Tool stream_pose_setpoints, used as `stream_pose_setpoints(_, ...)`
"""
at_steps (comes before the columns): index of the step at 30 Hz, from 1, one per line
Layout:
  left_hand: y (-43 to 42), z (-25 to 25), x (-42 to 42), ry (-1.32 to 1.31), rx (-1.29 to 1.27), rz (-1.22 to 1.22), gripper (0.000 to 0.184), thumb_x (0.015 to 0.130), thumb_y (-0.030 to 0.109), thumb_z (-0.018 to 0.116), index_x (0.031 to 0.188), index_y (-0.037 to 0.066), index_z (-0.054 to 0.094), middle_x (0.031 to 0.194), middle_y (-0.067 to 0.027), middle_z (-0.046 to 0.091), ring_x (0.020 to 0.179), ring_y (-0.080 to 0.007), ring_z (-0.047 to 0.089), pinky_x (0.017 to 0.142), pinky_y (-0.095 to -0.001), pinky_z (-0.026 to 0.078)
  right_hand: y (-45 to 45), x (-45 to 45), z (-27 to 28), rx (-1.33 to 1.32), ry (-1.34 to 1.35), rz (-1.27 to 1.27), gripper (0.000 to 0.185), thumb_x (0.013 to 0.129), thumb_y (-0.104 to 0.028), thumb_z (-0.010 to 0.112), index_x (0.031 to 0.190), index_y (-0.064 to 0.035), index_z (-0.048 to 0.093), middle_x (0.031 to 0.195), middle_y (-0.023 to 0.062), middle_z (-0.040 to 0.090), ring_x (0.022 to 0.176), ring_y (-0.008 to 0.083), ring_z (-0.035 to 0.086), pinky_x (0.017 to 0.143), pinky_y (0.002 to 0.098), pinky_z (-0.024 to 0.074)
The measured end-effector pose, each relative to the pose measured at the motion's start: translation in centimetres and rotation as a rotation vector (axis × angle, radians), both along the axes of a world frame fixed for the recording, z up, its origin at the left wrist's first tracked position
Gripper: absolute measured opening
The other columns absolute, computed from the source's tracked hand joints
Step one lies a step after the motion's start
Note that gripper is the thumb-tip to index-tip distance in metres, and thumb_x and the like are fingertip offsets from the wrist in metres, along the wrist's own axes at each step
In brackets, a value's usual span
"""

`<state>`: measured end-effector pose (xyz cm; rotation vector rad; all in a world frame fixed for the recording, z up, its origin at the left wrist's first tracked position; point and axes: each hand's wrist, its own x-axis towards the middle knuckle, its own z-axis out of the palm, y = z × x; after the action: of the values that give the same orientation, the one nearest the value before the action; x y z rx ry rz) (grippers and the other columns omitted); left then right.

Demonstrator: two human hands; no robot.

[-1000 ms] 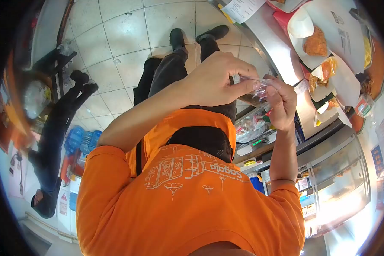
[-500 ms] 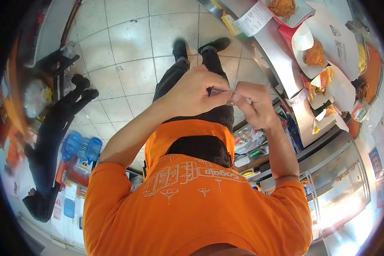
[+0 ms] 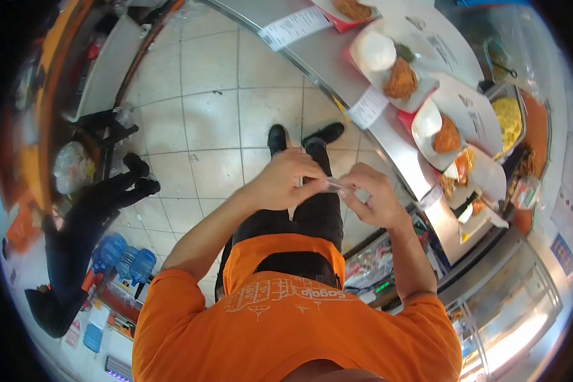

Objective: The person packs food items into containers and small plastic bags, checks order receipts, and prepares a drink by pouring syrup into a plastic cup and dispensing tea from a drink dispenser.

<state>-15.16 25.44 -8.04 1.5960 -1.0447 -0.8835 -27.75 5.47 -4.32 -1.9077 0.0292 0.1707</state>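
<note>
In front of my waist, my left hand (image 3: 286, 180) and my right hand (image 3: 372, 196) nearly meet. Between their fingertips stretches a small clear plastic packet (image 3: 333, 185). Thumb and forefinger of each hand pinch one end of it. What the packet contains is too small to make out. To the right of my hands stands a metal counter (image 3: 318, 54) with open paper food boxes. One box holds a piece of fried chicken (image 3: 401, 80) beside a mound of rice (image 3: 376, 51); another holds similar fried chicken (image 3: 447, 135) and rice.
Printed receipts (image 3: 296, 27) hang at the counter's edge. A tray of yellow food (image 3: 507, 121) sits farther right, above a glass display case (image 3: 509, 312). On the left are a person in black (image 3: 76, 248), blue water jugs (image 3: 124, 254) and a plastic bag (image 3: 74, 167). Tiled floor (image 3: 210, 121) lies ahead.
My view has shifted, bringing more of the counter and its boxes into sight. Both hands appear lower in the picture, still pinching the packet between them.
</note>
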Motion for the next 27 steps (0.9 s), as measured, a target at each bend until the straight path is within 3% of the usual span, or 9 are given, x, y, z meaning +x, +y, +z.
stream_pose_setpoints(5,-3.3,0.2,1.5,-0.043,-0.109,0.054,0.011,0.087,0.019,0.068,0.081,0.01,0.07,0.082,-0.0032,0.068,0.073,-0.0198,0.058,0.076,-0.0331,0.042,-3.4,0.3,1.1,-0.182,-0.074,-0.075,0.009,0.079,0.004,0.065,0.086,-0.0005,0.063,0.073,0.0103,0.059,0.067,0.0283,0.056,0.063,0.0389,0.0463)
stream_pose_setpoints(7,-3.8,-1.0,4.2,0.263,-0.123,0.408,0.015,0.088,0.023,0.069,0.089,0.008,0.066,0.094,-0.0035,0.069,0.083,-0.0154,0.06,0.083,-0.0312,0.041,-6.2,-0.1,3.3,-0.275,-0.039,-0.129,0.01,0.079,0.004,0.064,0.087,0.0004,0.063,0.077,0.0116,0.063,0.07,0.0279,0.059,0.065,0.0371,0.0471)
stream_pose_setpoints(9,-4.0,-6.8,7.7,0.512,-0.1,0.95,0.031,0.088,0.027,0.07,0.108,0.007,0.058,0.112,-0.0075,0.065,0.099,-0.0148,0.058,0.088,-0.032,0.041,-9.0,-0.4,4.5,-0.478,-0.123,-0.195,0.008,0.08,0.002,0.063,0.088,0.0014,0.064,0.081,0.0131,0.065,0.074,0.0275,0.061,0.067,0.0349,0.0476)
stream_pose_setpoints(11,-4.1,-8.2,11.4,0.58,-0.019,1.132,0.058,0.086,0.032,0.073,0.128,0.005,0.045,0.121,-0.012,0.06,0.111,-0.0186,0.054,0.094,-0.0354,0.041,-12.1,-1.3,5.4,-0.597,-0.077,-0.278,0.008,0.082,-0.001,0.062,0.089,0.0015,0.065,0.083,0.0139,0.065,0.077,0.0278,0.062,0.069,0.0342,0.0479)
stream_pose_setpoints(16,-5.0,-10.7,14.1,0.642,-0.055,1.103,0.075,0.084,0.031,0.076,0.139,0.004,0.033,0.122,-0.0149,0.058,0.118,-0.0218,0.052,0.099,-0.0384,0.04,-16.9,-0.9,6.4,-0.978,-0.018,-0.383,0.019,0.097,-0.014,0.058,0.106,0.0018,0.063,0.089,0.0085,0.061,0.078,0.018,0.055,0.072,0.0307,0.0457)
stream_pose_setpoints(21,-5.4,-11.4,14.6,0.706,-0.129,1.1,0.075,0.083,0.024,0.078,0.14,0.004,0.033,0.116,-0.0118,0.061,0.113,-0.0196,0.055,0.1,-0.0364,0.039,-15.5,0.0,3.1,-0.962,0.047,-0.709,0.03,0.097,-0.014,0.059,0.124,-0.0008,0.056,0.103,0.0071,0.059,0.08,0.0161,0.055,0.074,0.0282,0.0456)
stream_pose_setpoints(23,-5.3,-11.6,14.3,0.733,-0.154,1.091,0.072,0.084,0.021,0.077,0.139,0.005,0.034,0.111,-0.0084,0.064,0.11,-0.0172,0.057,0.1,-0.0354,0.04,-14.0,-0.7,0.5,-0.925,-0.13,-0.796,0.029,0.097,-0.012,0.059,0.122,0.0023,0.057,0.103,0.0087,0.058,0.083,0.0167,0.055,0.076,0.0286,0.0461)
stream_pose_setpoints(25,-5.1,-11.7,14.0,0.74,-0.164,1.091,0.071,0.084,0.02,0.076,0.139,0.005,0.034,0.111,-0.0078,0.064,0.109,-0.0167,0.057,0.1,-0.0357,0.04,-11.1,-0.7,-1.7,-0.85,-0.262,-0.61,0.017,0.095,-0.004,0.056,0.11,0.0035,0.059,0.096,0.0116,0.06,0.091,0.0244,0.059,0.081,0.0341,0.0472)
stream_pose_setpoints(27,-5.1,-11.9,14.1,0.738,-0.188,1.081,0.069,0.085,0.019,0.076,0.139,0.006,0.034,0.111,-0.0072,0.065,0.109,-0.0162,0.057,0.1,-0.0359,0.04,-7.5,-0.5,-3.1,-0.842,-0.2,-0.305,0.014,0.079,0.007,0.056,0.089,0.0,0.064,0.094,0.016,0.063,0.085,0.031,0.062,0.077,0.037,0.0508)
